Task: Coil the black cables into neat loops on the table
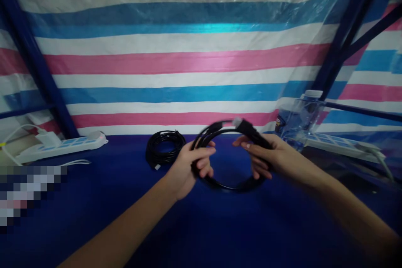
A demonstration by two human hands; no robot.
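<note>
A coiled black cable (230, 187) is held up above the blue table, its loop facing me and slightly blurred. My left hand (191, 165) is closed around the left side of the coil, thumb in front. On the opposite side, my right hand (262, 155) grips the loop near the black plug (245, 125) with its pale metal end. Behind my left hand, a second coiled black cable (153, 157) lies on the table, with a metallic connector end (157, 167) at its front.
A white power strip (78, 144) with a plugged-in charger (48, 139) lies at the left. At the right stand a clear plastic bottle (309, 113) and another power strip (339, 144). Blue metal posts (342, 29) and a striped plastic sheet (188, 63) border the blue table (201, 226).
</note>
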